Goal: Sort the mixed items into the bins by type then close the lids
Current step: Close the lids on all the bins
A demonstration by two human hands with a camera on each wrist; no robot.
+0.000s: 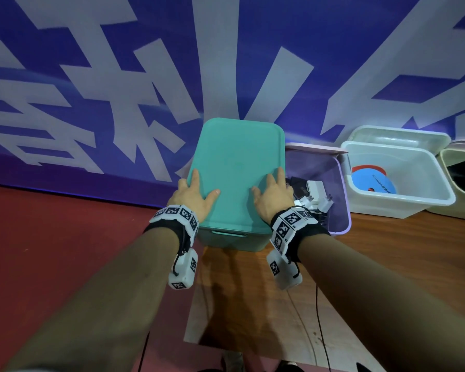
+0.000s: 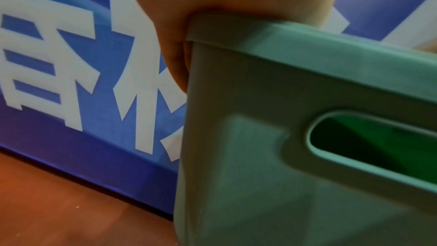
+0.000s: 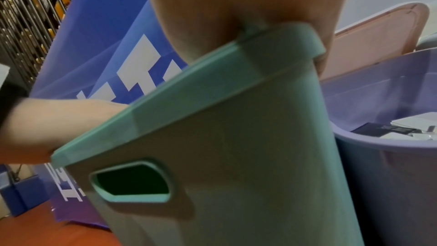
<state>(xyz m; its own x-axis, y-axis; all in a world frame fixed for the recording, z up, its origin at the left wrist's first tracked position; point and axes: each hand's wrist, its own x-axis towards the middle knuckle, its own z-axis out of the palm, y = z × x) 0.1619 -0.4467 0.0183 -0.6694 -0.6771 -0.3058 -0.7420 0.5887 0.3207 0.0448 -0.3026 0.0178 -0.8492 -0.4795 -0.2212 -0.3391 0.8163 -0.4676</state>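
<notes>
Two hands on one lid, that's the picture. The teal lid is smooth, matte, with rounded corners, and it sits flat on the teal bin, which has an oval handle slot cut in its front wall. The bin stands on the worktop, its far end close to the blue banner.

The left hand lies flat on the lid's near-left part, fingers straight and spread, thumb out across the top; the left wrist view shows the outer fingers hanging over the lid's left edge beside the bin wall. The right hand presses the near-right part the same way, fingers extended, and from the right wrist its outer edge laps over the lid's right corner. Neither grip is closed around anything: both are open palms bearing on the lid.

Right beside it, touching or nearly so, stands the purple bin, open, with white chargers and dark items inside, and its pink lid propped behind. Further right is the clear bin, open, holding a blue disc; a cream bin is at the frame edge. Left of the teal bin, the red floor lies open; the worktop in front carries only a thin black cable.
</notes>
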